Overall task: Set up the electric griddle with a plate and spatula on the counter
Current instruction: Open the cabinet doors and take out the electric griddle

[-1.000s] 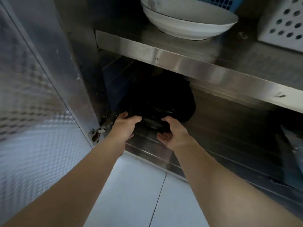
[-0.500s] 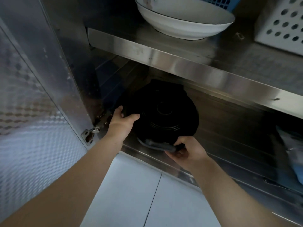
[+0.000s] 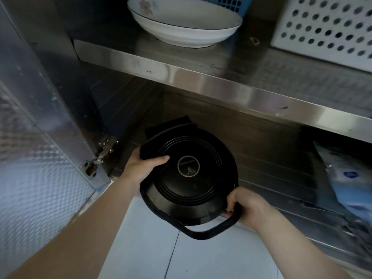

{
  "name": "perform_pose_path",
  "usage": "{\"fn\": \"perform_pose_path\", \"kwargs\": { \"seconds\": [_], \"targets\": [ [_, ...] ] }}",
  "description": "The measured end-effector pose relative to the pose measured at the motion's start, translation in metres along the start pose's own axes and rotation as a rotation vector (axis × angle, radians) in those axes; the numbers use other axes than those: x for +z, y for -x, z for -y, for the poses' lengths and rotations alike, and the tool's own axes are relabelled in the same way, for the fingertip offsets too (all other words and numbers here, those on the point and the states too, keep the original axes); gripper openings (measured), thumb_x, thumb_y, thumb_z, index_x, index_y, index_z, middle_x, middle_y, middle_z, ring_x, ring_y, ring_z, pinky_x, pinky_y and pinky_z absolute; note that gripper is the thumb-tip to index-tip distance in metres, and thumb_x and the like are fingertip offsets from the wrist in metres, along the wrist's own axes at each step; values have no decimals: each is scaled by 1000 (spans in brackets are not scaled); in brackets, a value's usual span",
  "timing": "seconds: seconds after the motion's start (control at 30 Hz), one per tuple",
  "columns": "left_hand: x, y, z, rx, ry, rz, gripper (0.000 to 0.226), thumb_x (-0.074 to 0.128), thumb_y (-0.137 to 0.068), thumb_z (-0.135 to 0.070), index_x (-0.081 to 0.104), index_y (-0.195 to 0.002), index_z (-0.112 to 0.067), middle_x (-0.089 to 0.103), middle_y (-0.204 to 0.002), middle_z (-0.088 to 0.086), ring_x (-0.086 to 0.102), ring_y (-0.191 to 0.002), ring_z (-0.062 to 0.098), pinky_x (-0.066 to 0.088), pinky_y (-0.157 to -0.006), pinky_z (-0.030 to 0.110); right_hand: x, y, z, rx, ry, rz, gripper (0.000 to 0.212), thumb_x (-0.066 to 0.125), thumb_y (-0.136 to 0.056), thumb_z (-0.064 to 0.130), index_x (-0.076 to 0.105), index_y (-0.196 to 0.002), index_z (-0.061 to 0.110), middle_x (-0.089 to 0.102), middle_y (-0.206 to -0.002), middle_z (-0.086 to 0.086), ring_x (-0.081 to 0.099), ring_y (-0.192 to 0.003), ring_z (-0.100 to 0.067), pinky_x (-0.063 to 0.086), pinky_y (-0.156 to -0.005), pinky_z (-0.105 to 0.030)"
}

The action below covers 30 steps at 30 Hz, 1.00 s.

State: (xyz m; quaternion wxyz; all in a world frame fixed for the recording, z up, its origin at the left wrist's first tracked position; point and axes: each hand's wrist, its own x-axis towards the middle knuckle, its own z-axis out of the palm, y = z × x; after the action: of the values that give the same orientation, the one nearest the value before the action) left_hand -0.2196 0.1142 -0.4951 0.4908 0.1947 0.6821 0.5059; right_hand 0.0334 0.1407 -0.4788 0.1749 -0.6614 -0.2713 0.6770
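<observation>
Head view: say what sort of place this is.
Probably a kitchen, at an open stainless-steel cabinet: a white dish sits on the upper shelf beside a perforated basket, with a black electric griddle at the lower shelf's edge.

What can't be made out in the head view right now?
Head view:
- griddle centre label: text too small.
- left hand: fingers hidden under the griddle rim.
- packet at right: blurred, cut by the frame edge.
- blue basket: behind the plate, cut by the top edge.
</observation>
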Motion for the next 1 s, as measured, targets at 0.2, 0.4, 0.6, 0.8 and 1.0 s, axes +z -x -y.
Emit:
{"fn": "perform_pose_path", "kwargs": {
  "seconds": [0.2, 0.4, 0.6, 0.8, 1.0],
  "targets": [
    [-8, 3, 8, -53, -86, 36, 99, 90, -49, -37, 41, -134, -27, 58, -111, -4, 57, -96, 18, 50, -80, 35, -6, -2, 5, 24, 18, 45, 32, 34, -72, -24, 56, -75, 0, 59, -82, -18, 62, -80, -35, 58, -78, -44],
    [-20, -1, 8, -100, -101, 68, 101, 90, -50, -38, 37, -136, -27, 55, -116, -3, 56, -94, 17, 51, -77, 37, -2, -15, 41, -110, 118, -3, 30, 66, -74, 4, 66, -104, 3, 66, -90, -12, 62, -83, -27, 53, -71, -35],
    [-18, -2, 13, -115, -31, 98, 103, 89, -51, -32, 35, -138, -27, 59, -103, -9, 58, -86, 9, 48, -60, 27, 9, -29, 56, -257, 228, 43, 83, 92, -54, 36, 59, -128, 18, 72, -113, -10, 72, -96, -27, 60, -81, -39],
    [-18, 1, 5, -140, 43, 184, 121, 91, -34, -23, 33, -141, -21, 63, -118, 4, 63, -102, 22, 54, -85, 40, 10, -33, 54, -229, 124, 71, 96, 96, -36, 33, 63, -124, 16, 75, -107, -12, 73, -94, -31, 59, -81, -48],
    [-30, 56, -2, -178, 46, 123, 117, 93, -31, -29, 40, -135, -21, 64, -120, 6, 65, -103, 25, 54, -90, 45, 8, 7, 25, -130, 70, 118, 66, 90, -49, 28, 70, -111, 15, 78, -93, -8, 76, -82, -23, 60, -61, -33]
  ]
}}
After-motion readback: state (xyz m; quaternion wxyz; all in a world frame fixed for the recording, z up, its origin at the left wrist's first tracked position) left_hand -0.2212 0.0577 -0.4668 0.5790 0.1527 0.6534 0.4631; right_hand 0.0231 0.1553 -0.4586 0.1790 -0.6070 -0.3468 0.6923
